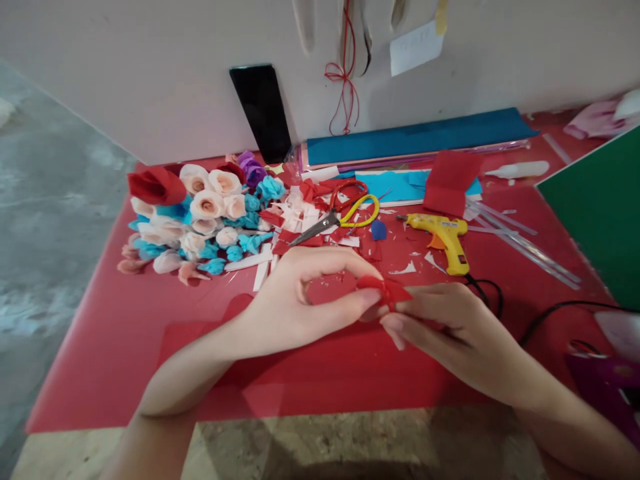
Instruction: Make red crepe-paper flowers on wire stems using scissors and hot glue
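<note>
Between my two hands, above the front of the red table [90, 373], is a small red paper flower [387, 291]. My left hand [305, 293] pinches its left side between thumb and fingers. From the right, my right hand [445, 323] grips its lower right part, with the fingertips close together. Part of the flower is hidden behind the fingers. Beyond my hands lie scissors [345, 213] with one red and one yellow handle, on a heap of paper scraps. A yellow glue gun [440, 237] rests just behind my right hand.
Several paper flowers [205, 207] are bunched at the left. A black phone [263, 113] leans on the wall. Blue paper [415, 137], red paper [453, 180], clear glue sticks [525, 243] and a white bottle [520, 170] lie at the back right. A green board [600, 207] stands at the right.
</note>
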Available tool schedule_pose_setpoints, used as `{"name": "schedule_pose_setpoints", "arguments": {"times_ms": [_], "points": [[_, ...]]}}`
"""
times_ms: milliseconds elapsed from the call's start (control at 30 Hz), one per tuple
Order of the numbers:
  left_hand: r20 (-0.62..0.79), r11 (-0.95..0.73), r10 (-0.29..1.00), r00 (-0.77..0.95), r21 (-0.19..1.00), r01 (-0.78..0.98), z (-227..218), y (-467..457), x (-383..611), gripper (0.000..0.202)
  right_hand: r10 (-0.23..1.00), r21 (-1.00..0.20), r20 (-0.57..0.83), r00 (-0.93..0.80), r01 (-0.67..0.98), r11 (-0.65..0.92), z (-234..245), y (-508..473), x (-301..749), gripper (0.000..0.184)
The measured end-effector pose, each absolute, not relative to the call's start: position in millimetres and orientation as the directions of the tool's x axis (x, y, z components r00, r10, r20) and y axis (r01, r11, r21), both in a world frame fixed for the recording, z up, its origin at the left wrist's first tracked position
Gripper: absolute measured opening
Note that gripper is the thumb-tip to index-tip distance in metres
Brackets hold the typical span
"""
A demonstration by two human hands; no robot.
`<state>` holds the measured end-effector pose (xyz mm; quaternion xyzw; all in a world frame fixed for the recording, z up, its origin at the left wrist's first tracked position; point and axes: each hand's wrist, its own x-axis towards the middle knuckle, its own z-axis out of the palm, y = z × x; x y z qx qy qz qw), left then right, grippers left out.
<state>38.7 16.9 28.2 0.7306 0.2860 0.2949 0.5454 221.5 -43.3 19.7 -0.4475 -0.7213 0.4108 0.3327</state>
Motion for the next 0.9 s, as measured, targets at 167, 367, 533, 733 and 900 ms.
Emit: {"name": "schedule_pose_setpoints", "arguments": {"times_ms": [167, 367, 533, 733, 900], "points": [[0.147, -0.284, 0.711, 0.687, 0.955, 0.089, 27.9, 17.5, 37.3, 0.008, 0.917, -0.882, 0.111, -0.382, 0.387, 0.268, 18.2, -43.8, 222.4, 0.038], [0.173, -0.367, 0.702, 0.691, 0.919, 0.142, 29.4, 16.3, 37.2, 0.004, 0.913, -0.891, 0.074, -0.401, 0.385, 0.242, 14.3, -45.0, 223.9, 0.038], [0.186, -0.405, 0.746, 0.64, 0.889, 0.213, 25.3, 16.0, 36.2, 0.003, 0.918, -0.892, 0.079, -0.389, 0.383, 0.239, 14.6, -45.0, 222.5, 0.036], [0.163, -0.415, 0.751, 0.64, 0.871, 0.265, 23.7, 18.7, 32.2, 0.005, 0.936, -0.9, 0.023, -0.352, 0.401, 0.173, 17.4, -43.5, 222.6, 0.023], [0.169, -0.428, 0.728, 0.664, 0.869, 0.247, 24.3, 20.2, 31.0, 0.004, 0.94, -0.901, 0.009, -0.342, 0.405, 0.156, 17.8, -43.8, 223.5, 0.025]]}}
